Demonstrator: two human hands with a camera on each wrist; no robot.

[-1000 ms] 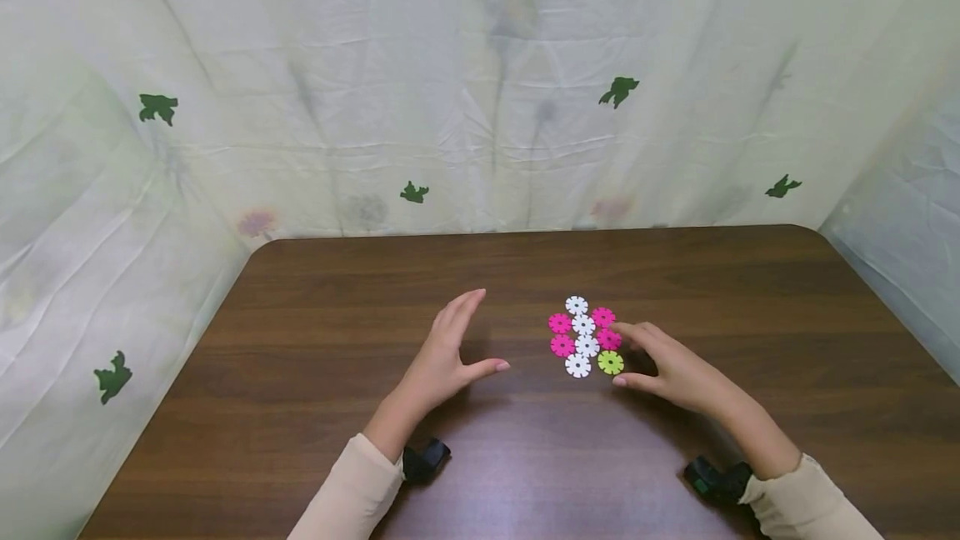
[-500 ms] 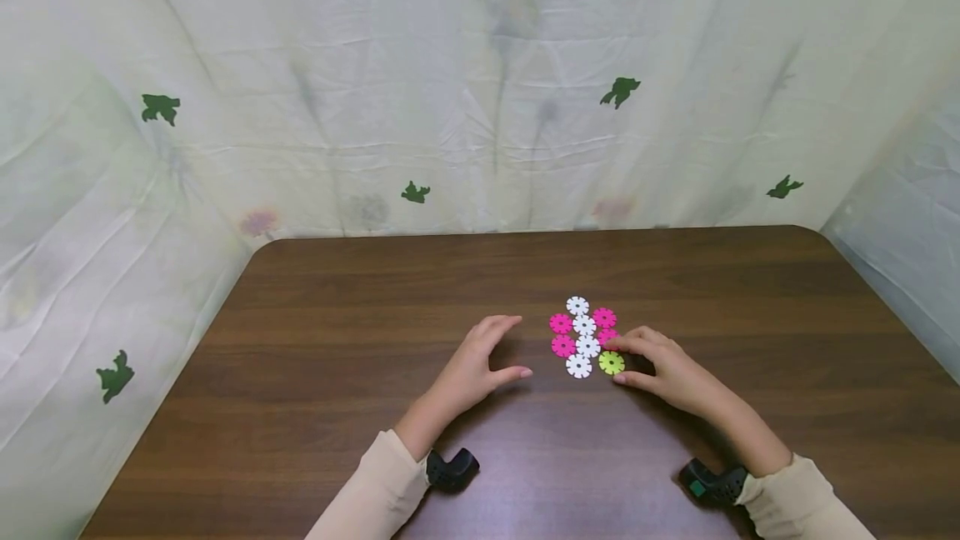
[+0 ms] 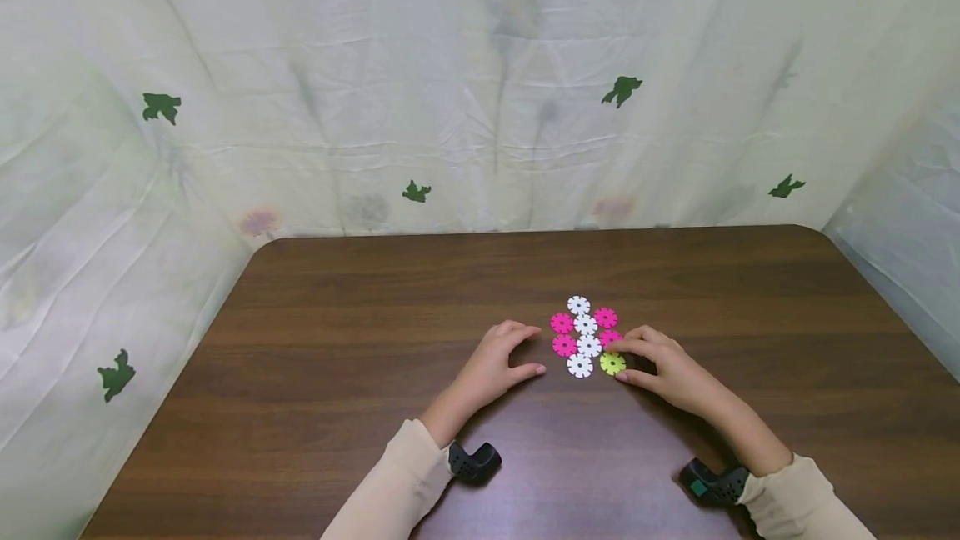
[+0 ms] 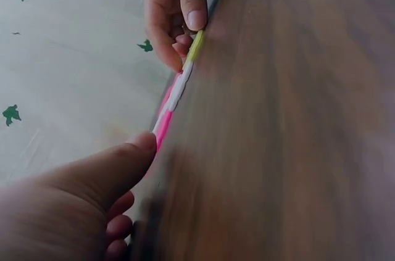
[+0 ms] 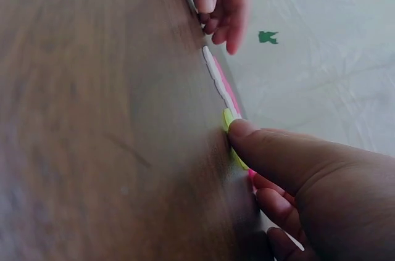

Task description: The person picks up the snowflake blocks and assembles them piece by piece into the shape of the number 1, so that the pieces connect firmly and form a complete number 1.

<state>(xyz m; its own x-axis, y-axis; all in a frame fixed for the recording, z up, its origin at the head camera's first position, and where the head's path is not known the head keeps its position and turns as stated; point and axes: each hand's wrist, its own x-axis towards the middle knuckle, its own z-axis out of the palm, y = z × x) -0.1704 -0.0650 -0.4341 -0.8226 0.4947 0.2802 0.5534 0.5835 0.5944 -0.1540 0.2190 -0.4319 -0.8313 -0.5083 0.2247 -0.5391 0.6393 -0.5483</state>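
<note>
A flat cluster of small notched plastic discs lies on the brown table [image 3: 360,298]. Several white discs [image 3: 580,366] form its middle column, with two magenta discs [image 3: 564,346] on the left. On the right are two more magenta discs [image 3: 606,317] and, nearest the person, a lime green disc [image 3: 612,364]. My right hand [image 3: 667,367] pinches that lime disc between thumb and index finger; the index fingertip partly hides the magenta disc behind it. Left of the cluster, my left hand [image 3: 491,365] holds nothing, its thumb and fingers spread apart and pointing at the magenta edge.
A pale cloth backdrop [image 3: 450,90] with green leaf shapes hangs behind and beside the table. Each wrist wears a black camera, one on the left [image 3: 476,463] and one on the right [image 3: 712,482].
My left hand has slid right toward the cluster, its thumb and fingers drawing closer together. The right index finger has come down from the magenta discs to the lime disc's far edge.
</note>
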